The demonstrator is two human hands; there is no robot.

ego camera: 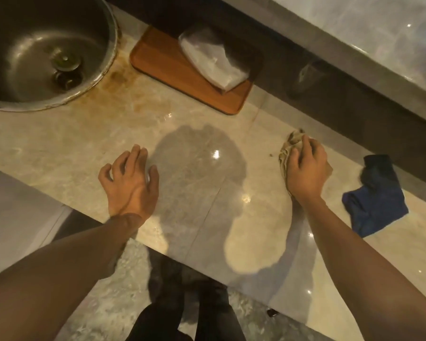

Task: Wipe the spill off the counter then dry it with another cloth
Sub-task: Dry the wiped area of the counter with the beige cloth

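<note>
Starting at the left, you are passing the round steel sink point(22, 99), its rim ringed with rusty brown staining on the glossy beige marble counter point(71, 148). Your left hand point(130, 180) is hovering empty, fingers spread wide and curled. Behind it, a rounded wooden board point(162, 67) is carrying a soft clear bag of white powder point(212, 60). Your right hand point(305, 168) is pressing down on a crumpled beige cloth point(290, 146), gripping it tight. I cannot pick out the spill itself under the glare; a few dark specks are lying just beside the cloth. The limp blue cloth point(376, 200) is lying near the front edge, so a wide sweep risks soaking it or knocking it off.
</note>
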